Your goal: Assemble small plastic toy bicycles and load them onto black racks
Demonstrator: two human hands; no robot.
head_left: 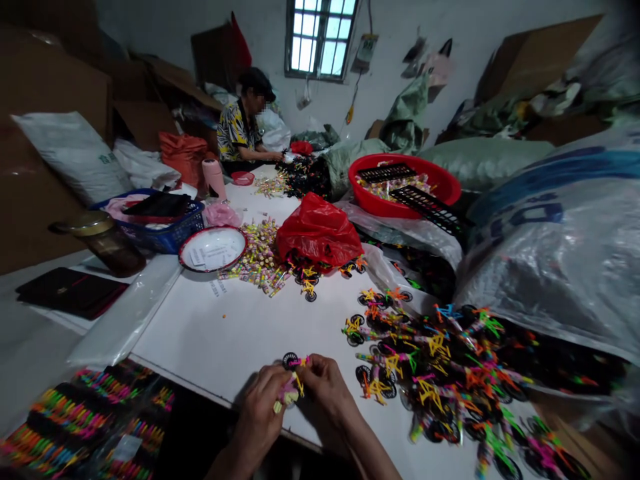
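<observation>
Our fingers (320, 373) curl closely and pinch from both sides, the left hand (259, 417) and right hand (327, 390) meeting around a tiny toy bicycle (291, 381) with black spoked wheels, a pink plastic frame and yellow parts, one wheel showing above the fingertips; the hands hide exactly which fingers press where. The close two-handed grip seems suited to so small and fiddly a piece, and our forearms come in low over the near edge of the white tabletop (200, 333), probably for steadiness. The bicycle is held just above that surface. Just to our right lies a heap of similar bicycles in neon yellow, orange, green and pink (435, 380), apparently kept within easy reach. Farther off are a loose mound of small multicoloured plastic pieces (257, 257), a crumpled red plastic bag (317, 230) and a round red plastic basin (363, 190) holding black plastic racks. At the table's far end, a co-worker in a patterned shirt (240, 130) reaches toward a dark heap of similar parts (305, 177).
</observation>
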